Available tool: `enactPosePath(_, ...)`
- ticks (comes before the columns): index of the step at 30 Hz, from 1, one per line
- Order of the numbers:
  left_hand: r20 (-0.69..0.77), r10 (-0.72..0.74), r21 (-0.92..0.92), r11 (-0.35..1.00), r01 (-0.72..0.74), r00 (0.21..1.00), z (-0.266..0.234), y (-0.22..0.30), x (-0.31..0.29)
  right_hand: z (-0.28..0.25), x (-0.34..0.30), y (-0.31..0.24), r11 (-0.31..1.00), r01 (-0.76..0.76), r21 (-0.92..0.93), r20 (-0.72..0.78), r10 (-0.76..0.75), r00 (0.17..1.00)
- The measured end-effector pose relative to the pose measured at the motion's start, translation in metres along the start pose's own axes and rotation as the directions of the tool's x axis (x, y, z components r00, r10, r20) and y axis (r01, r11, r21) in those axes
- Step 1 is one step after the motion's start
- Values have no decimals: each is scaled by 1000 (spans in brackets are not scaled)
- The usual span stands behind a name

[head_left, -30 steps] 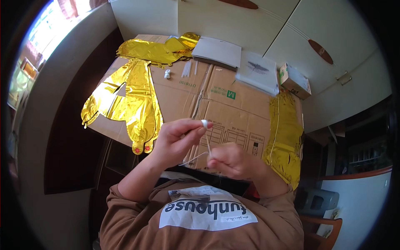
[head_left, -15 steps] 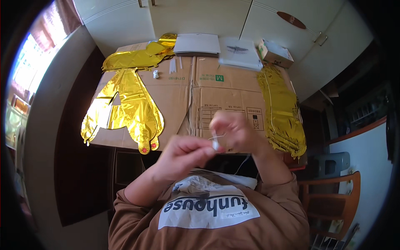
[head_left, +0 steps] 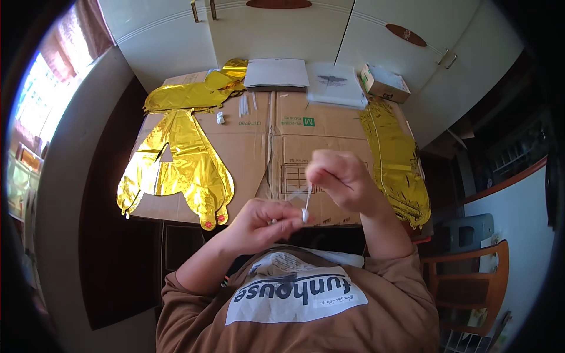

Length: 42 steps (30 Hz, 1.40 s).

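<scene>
My left hand [head_left: 262,223] is closed, pinching a small white bundle of string [head_left: 305,215] between thumb and fingertips at the front edge of the cardboard. Above it and to its right, my right hand [head_left: 341,179] is a closed fist gripping the white string [head_left: 309,197], which runs taut from the bundle up to its fingers. To the left of my hands lies a flat gold foil balloon [head_left: 182,159] with a triangular opening in it. A second flat gold foil balloon [head_left: 397,167] lies along the right side.
Flattened cardboard [head_left: 241,153] covers the table. Toward the back are another gold foil piece [head_left: 182,96], thin white straws [head_left: 243,106], a small white bundle [head_left: 220,117], a stack of white paper [head_left: 276,73], a translucent sleeve [head_left: 335,85] and a small box [head_left: 385,82]. A wooden chair [head_left: 497,282] stands right.
My right hand has risen and closed into a fist, drawing the string into a straight line. My left hand still pinches the bundle, a little lower in the view.
</scene>
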<state>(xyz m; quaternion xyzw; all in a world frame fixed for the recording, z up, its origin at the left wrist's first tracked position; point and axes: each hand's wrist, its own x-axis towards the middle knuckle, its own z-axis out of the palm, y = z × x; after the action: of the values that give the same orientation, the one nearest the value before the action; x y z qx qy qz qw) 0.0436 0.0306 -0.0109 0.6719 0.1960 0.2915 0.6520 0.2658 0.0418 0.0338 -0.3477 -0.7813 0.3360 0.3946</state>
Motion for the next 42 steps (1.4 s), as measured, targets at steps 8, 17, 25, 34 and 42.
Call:
enactPosePath(8,-60,-8,16,1000,9,998,-8,3,12,-12,18,10,999,39,18,-28,-39,999)
enactPosePath(17,-147,63,-82,994,-76,987,-4,8,21,-1,17,45,998,52,25,-39,-51,998)
enactPosePath(25,-241,-61,-343,939,-26,969,-9,2,28,2,18,46,995,-2,103,81,-7,997)
enactPosePath(34,-410,-36,-502,843,-192,911,-18,-6,31,11,14,50,992,24,128,104,-37,994)
enactPosePath(42,-313,-25,-774,586,-240,950,-17,-4,41,16,20,49,992,9,126,131,-26,991)
